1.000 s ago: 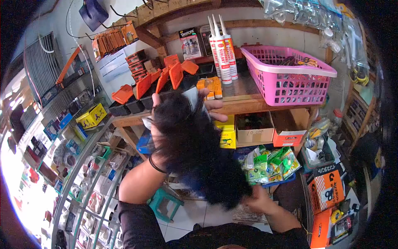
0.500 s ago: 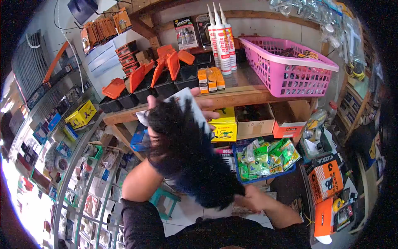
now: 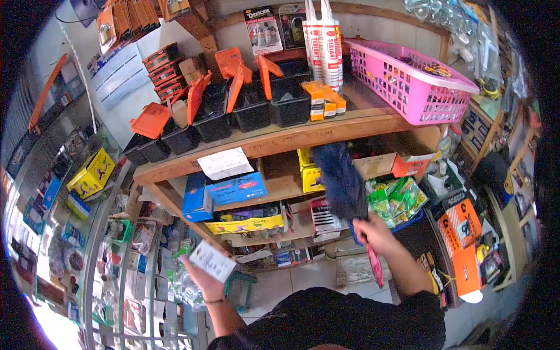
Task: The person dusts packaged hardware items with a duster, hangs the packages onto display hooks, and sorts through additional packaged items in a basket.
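Observation:
A dark feather duster stands tilted in front of the lower shelf, its bristles reaching up toward the shelf edge. My right hand is wrapped round its handle, and a pink end sticks out below the fist. At the lower left my left hand holds a white printed card pack. Clear plastic packets with green parts are right beside that hand; whether it holds them too I cannot tell.
Black bins with orange lids, sealant tubes and a pink basket stand on the wooden shelf. Below are a blue box and green packets. A glass rack stands left, a green stool below.
The duster has swung away from my left hand toward the lower shelf at the right. My left hand has dropped to the lower left with the white card pack. The view has shifted.

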`<act>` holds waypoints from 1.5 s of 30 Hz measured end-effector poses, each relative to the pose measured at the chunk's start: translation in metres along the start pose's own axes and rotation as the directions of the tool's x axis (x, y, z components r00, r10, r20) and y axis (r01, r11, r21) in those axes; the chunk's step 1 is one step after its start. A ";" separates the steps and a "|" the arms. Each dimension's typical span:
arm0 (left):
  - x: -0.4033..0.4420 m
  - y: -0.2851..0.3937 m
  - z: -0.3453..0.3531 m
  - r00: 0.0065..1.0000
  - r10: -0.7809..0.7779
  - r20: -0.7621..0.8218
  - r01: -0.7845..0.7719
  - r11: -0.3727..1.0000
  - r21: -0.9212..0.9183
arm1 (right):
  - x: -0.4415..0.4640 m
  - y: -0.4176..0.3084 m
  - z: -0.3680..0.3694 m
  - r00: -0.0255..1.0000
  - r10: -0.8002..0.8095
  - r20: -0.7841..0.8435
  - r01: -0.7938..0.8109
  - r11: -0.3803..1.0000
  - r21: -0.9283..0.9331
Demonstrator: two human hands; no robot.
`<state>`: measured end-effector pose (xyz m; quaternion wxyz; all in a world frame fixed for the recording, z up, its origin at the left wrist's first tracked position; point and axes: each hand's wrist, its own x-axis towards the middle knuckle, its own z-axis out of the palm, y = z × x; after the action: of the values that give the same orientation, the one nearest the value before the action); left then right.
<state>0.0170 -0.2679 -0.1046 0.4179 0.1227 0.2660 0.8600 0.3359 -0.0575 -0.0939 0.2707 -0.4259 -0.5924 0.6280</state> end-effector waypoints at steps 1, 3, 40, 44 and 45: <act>-0.007 0.007 -0.022 1.000 0.021 -0.017 -0.021 0.999 -0.031 | 0.013 -0.009 0.005 0.998 -0.056 -0.031 0.054 0.997 -0.047; -0.015 0.022 -0.060 0.996 0.039 -0.076 -0.041 0.999 -0.022 | 0.045 -0.032 0.020 0.959 -0.242 -0.150 0.234 0.970 -0.071; 0.036 0.173 0.165 0.622 0.101 0.776 -0.783 0.066 0.619 | -0.087 -0.260 0.134 0.356 -0.593 0.722 0.568 -0.477 -0.671; 0.040 0.185 0.224 0.540 0.162 0.826 -0.838 0.004 0.546 | -0.109 -0.294 0.159 0.256 -0.666 0.701 0.514 -0.520 -0.682; 0.039 0.191 0.239 0.499 0.178 0.848 -0.855 -0.054 0.515 | -0.112 -0.301 0.164 0.199 -0.695 0.691 0.465 -0.554 -0.690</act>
<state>-0.0284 -0.2496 0.1996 -0.0908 0.6799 0.5116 0.5174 0.2013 -0.1901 0.2125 0.3092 -0.0523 -0.9056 -0.2857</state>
